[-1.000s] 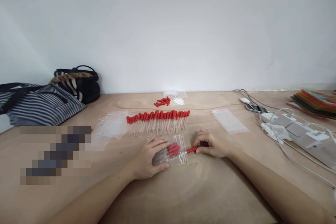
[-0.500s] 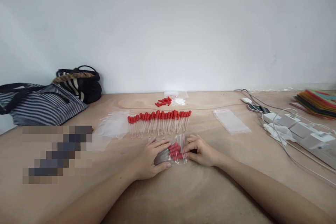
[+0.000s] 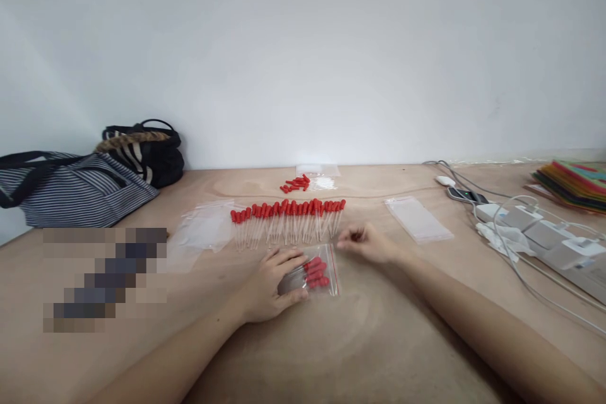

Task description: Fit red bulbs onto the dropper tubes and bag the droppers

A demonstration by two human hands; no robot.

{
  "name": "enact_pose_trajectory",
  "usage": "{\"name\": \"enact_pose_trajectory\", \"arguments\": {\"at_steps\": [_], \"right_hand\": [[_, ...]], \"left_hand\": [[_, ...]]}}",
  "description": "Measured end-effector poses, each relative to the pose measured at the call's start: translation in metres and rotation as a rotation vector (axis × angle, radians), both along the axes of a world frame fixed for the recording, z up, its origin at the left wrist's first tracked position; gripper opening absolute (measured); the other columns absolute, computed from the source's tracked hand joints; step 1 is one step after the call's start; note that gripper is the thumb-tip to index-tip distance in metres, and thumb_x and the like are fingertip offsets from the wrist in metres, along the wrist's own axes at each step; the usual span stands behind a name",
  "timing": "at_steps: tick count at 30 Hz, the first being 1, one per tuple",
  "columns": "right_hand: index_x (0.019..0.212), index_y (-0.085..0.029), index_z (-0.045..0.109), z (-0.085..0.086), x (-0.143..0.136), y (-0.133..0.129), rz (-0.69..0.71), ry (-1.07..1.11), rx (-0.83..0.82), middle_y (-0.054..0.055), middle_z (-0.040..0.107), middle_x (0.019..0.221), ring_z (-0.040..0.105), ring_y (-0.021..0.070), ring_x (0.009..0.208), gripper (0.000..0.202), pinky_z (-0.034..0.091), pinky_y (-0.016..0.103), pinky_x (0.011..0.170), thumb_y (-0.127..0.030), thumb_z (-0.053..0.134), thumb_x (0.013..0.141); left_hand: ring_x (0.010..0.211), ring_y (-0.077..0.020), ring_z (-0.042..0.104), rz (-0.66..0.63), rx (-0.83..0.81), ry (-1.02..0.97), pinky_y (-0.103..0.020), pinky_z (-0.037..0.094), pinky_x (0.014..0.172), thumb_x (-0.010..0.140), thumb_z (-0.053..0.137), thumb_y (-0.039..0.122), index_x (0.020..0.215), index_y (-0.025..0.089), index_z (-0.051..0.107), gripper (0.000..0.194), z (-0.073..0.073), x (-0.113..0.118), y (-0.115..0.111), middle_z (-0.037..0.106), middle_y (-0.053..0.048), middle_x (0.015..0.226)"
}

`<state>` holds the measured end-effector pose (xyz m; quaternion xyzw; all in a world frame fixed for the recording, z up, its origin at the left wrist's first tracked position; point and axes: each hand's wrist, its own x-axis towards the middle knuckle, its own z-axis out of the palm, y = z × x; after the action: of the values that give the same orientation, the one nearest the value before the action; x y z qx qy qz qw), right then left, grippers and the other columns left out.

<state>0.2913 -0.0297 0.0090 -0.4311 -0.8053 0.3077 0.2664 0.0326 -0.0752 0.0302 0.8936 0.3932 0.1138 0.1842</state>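
A clear zip bag [image 3: 331, 271] with a red strip along its right end lies flat in front of me. Several glass droppers with red rubber bulbs [image 3: 316, 269] are inside it. My left hand [image 3: 277, 284] rests across the bag's left part, fingers and thumb spread, hiding most of the glass tubes. My right hand [image 3: 364, 242] is apart from the bag, just beyond its upper right corner. Its fingers are curled with thumb and fingertips close together, and nothing shows in them. Behind the bag, a long row of red-bulbed glass droppers [image 3: 285, 214] lies side by side.
Loose red bulbs [image 3: 296, 184] lie near the wall beside a clear bag [image 3: 322, 170]. Clear plastic bags lie left [image 3: 208, 227] and right [image 3: 419, 218] of the row. A striped bag [image 3: 85, 189] stands far left; a power strip with white chargers [image 3: 549, 233] and cables is right.
My right hand has let go of the bag's zip end and moved up and right, away from it. My left hand stays on the bag.
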Motion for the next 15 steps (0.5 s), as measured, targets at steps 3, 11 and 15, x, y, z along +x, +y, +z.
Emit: {"name": "enact_pose_trajectory", "arguments": {"at_steps": [3, 11, 15], "right_hand": [[0.084, -0.016, 0.061, 0.002, 0.019, 0.036, -0.214, -0.200, 0.262, 0.003, 0.061, 0.078, 0.053, 0.0118, 0.065, 0.016, 0.041, 0.024, 0.061, -0.018, 0.046, 0.079], [0.086, -0.018, 0.062, 0.001, 0.026, 0.075, -0.134, -0.407, 0.319, 0.007, 0.052, 0.091, 0.050, 0.0165, 0.086, 0.019, 0.039, 0.029, 0.078, -0.010, 0.050, 0.074], [0.079, -0.022, 0.064, 0.012, 0.033, 0.070, -0.083, -0.521, 0.322, 0.007, 0.050, 0.096, 0.045, 0.0227, 0.093, 0.011, 0.034, 0.039, 0.082, -0.017, 0.061, 0.069]], "left_hand": [[0.120, -0.0259, 0.039, 0.004, 0.019, -0.013, -0.049, 0.022, 0.103, 0.077, 0.053, 0.041, 0.122, 0.022, 0.046, 0.049, 0.002, -0.001, 0.001, 0.048, -0.008, 0.127], [0.119, -0.0271, 0.040, -0.029, 0.035, -0.046, -0.047, 0.028, 0.101, 0.073, 0.059, 0.041, 0.120, 0.025, 0.049, 0.050, -0.001, -0.004, 0.001, 0.048, -0.007, 0.128], [0.120, -0.0271, 0.039, -0.033, 0.022, -0.030, -0.049, 0.025, 0.102, 0.073, 0.059, 0.040, 0.120, 0.026, 0.049, 0.051, 0.000, -0.002, 0.001, 0.047, -0.007, 0.128]]}}
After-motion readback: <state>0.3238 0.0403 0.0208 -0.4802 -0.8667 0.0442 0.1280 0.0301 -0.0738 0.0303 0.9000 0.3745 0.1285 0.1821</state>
